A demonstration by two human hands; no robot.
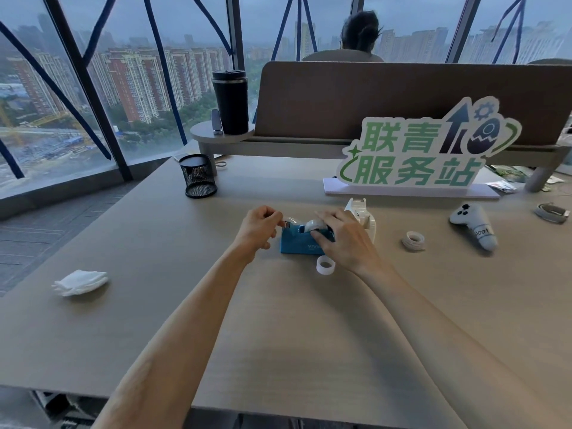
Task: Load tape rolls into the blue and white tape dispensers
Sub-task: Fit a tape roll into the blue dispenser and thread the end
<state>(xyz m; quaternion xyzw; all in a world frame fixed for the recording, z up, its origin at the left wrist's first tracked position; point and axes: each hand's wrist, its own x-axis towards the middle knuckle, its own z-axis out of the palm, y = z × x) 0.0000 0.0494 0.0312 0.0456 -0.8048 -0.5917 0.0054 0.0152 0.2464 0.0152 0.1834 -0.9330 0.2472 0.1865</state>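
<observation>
Two dispensers: left hand (261,226) pinches tape at the blue dispenser (301,243); right hand (343,238) grips its roll (315,225).

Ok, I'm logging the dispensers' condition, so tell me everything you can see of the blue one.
The blue tape dispenser is a wedge-shaped block, seemingly plastic, with pale lettering on its near side. It sits upright on the desk, in front of the white dispenser. A tape roll sits in its cradle. The right hand grips its right end; the left hand pinches tape at its cutter end.
</observation>
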